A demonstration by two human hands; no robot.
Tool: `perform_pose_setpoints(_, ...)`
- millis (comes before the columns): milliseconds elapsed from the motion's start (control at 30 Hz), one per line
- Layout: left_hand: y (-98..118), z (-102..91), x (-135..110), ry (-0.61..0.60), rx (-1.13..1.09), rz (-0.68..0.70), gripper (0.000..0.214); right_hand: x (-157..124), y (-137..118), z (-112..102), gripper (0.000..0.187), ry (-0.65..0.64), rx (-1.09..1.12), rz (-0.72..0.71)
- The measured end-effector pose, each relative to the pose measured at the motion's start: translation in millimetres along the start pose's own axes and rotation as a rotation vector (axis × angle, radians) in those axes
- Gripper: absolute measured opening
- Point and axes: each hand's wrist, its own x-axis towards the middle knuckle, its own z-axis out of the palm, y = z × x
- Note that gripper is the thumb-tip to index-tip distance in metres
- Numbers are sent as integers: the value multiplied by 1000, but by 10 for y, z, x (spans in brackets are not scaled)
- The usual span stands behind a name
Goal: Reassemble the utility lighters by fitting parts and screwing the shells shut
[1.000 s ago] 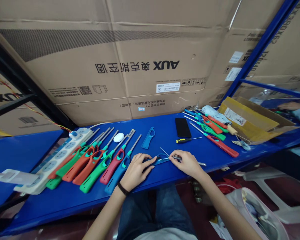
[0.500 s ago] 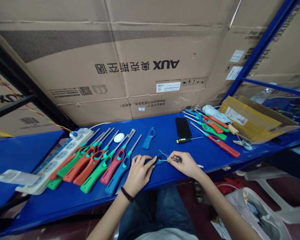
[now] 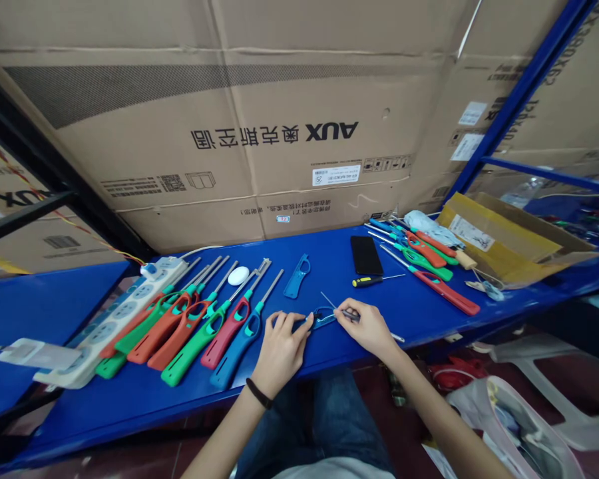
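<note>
An opened blue gas lighter (image 3: 324, 322) lies in front of me, with a thin pale wire looped over it. Its metal tube (image 3: 398, 338) shows beyond my right wrist. My left hand (image 3: 283, 346), with a dark band on the wrist, is closed on the lighter's left end. Something small and dark sits at its fingertips. A slim tool with a dark handle (image 3: 351, 315) and thin metal shaft is pinched in my right hand (image 3: 370, 329), its shaft pointing up and left above the lighter. Farther back lies a separate blue handle shell (image 3: 296, 276).
Several assembled lighters (image 3: 194, 336) lie left beside a white power strip (image 3: 124, 313) and a white oval object (image 3: 238, 275). Behind my right hand are a black phone (image 3: 366, 255) and a yellow-black screwdriver (image 3: 367, 282). More lighters (image 3: 424, 256) and a yellow carton (image 3: 504, 233) stand right.
My right hand has shifted slightly and the tool's shaft has tilted more upward. The wire loop on the lighter shows more fully. My left hand stays on the lighter.
</note>
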Motion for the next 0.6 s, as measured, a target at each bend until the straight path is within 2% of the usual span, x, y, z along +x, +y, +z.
perform_pose_setpoints(300,-27,42,-22,43,-29,-11,32,1,-108,-6,18,72,-76,35)
perform_pose_setpoints(600,-67,85,-37,78,-64,-39,33,16,-45,-115,20,10,-85,19)
